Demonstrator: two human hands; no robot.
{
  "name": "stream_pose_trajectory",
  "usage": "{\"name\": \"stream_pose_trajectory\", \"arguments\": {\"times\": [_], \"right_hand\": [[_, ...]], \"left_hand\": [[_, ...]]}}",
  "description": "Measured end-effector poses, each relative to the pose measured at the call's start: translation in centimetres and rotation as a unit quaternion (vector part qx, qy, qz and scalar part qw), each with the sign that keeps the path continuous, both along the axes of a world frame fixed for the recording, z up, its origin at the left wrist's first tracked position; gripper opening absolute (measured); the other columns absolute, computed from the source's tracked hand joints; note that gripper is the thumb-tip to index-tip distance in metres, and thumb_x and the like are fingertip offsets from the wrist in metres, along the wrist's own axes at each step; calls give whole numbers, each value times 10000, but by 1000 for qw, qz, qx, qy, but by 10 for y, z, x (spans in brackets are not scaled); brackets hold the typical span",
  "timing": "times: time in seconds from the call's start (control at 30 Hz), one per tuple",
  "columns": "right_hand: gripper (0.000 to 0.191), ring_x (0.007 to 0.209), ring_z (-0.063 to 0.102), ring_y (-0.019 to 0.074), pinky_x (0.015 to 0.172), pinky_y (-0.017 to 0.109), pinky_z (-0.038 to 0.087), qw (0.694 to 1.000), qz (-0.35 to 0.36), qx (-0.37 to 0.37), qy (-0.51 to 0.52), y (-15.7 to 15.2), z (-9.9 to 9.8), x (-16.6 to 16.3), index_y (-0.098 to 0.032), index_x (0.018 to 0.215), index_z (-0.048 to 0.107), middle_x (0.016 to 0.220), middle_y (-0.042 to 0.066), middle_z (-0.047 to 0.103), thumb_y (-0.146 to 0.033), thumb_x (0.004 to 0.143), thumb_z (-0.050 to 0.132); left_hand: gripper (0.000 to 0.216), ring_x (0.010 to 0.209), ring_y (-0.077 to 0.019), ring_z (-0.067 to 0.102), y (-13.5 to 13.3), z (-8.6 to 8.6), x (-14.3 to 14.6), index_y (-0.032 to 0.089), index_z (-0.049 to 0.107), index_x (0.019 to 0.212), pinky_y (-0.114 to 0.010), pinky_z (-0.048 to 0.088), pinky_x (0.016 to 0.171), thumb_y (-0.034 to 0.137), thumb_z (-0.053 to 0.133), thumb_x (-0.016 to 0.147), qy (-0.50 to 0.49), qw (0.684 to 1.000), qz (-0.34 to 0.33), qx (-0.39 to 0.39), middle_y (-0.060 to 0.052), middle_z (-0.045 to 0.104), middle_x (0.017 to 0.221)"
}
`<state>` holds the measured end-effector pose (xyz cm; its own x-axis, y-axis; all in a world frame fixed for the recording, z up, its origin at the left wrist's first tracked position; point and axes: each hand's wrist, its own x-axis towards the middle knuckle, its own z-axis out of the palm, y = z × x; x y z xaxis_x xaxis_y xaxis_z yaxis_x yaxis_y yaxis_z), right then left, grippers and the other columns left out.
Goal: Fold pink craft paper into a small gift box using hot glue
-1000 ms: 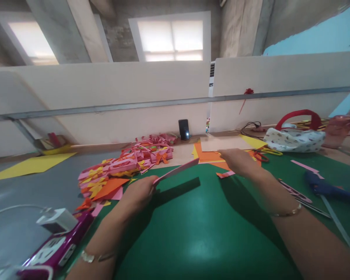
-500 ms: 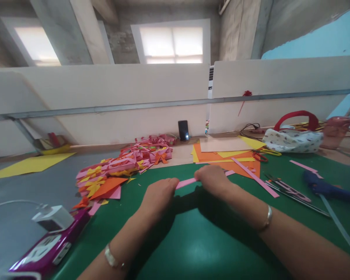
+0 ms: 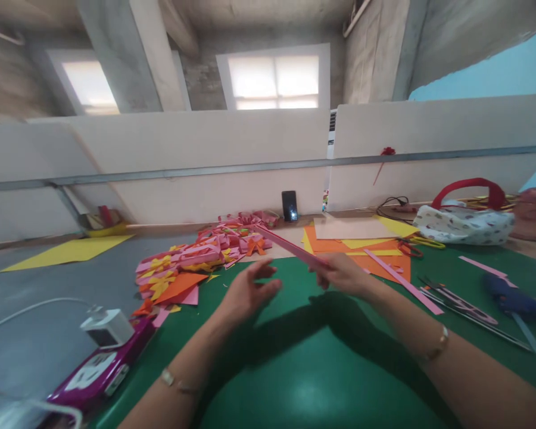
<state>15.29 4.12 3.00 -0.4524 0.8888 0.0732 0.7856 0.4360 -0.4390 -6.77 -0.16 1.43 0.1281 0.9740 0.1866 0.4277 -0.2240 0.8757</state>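
A long pink paper strip (image 3: 290, 246) slants up to the left from my right hand (image 3: 339, 274), whose fingers are closed on its near end. My left hand (image 3: 250, 289) hovers over the green mat (image 3: 290, 369), fingers apart and bent, holding nothing. Beyond it lies a heap of pink, yellow and orange folded paper pieces (image 3: 201, 250), with an orange paper bow (image 3: 255, 245) at its right edge. Another pink strip (image 3: 402, 280) rests on the mat to the right of my right hand.
Orange and yellow paper sheets (image 3: 339, 245) lie at the back, with scissors (image 3: 426, 242) beside them. Tweezers (image 3: 477, 322) and a blue glue gun (image 3: 518, 298) are at right. A purple power strip (image 3: 102, 369) with a white charger stands at left. A phone (image 3: 289, 206) leans against the partition.
My left hand has let go of the pink strip and opened. My right hand keeps the strip, its free end now raised toward the upper left. The view has shifted slightly.
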Motion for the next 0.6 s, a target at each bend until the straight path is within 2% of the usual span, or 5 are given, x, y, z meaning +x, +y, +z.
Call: {"name": "stream_pose_trajectory", "arguments": {"times": [0.1,0.3,0.47,0.53,0.6], "right_hand": [[372,532,586,112,436,179,409,957,131,-193,173,-31,-6,-28,-140,793,582,650,28,634,-399,884,331],[217,467,597,118,460,194,459,812,195,-487,256,-55,-9,-35,-144,722,526,501,13,597,-246,828,366],[178,499,618,138,519,247,497,760,211,-570,230,-50,-3,-26,-135,732,533,524,34,624,-213,805,391],[150,531,624,142,559,272,503,759,203,-565,251,-48,-4,-27,-129,770,534,565,41,632,-220,804,419],[111,582,623,136,608,287,501,777,168,-514,321,-45,-7,-30,-135,855,515,644,39,638,-196,787,453]], "left_hand": [[573,1061,-245,532,-12,-4,25,153,515,1177,-321,441,842,361,674,666,-210,968,-128,-44,-128,536,1232],[179,817,-152,608,-21,10,26,162,655,780,-249,475,733,326,665,711,-423,900,-47,-97,-47,679,891],[182,738,-117,619,-9,37,-18,160,634,722,-263,490,744,285,549,824,-557,828,46,-54,-8,671,765],[255,719,-63,620,-4,42,-32,206,608,680,-211,477,768,283,467,878,-628,764,144,7,56,655,676],[275,745,-54,622,-2,39,-33,216,600,700,-192,474,756,349,443,883,-629,759,166,19,62,665,719]]}}
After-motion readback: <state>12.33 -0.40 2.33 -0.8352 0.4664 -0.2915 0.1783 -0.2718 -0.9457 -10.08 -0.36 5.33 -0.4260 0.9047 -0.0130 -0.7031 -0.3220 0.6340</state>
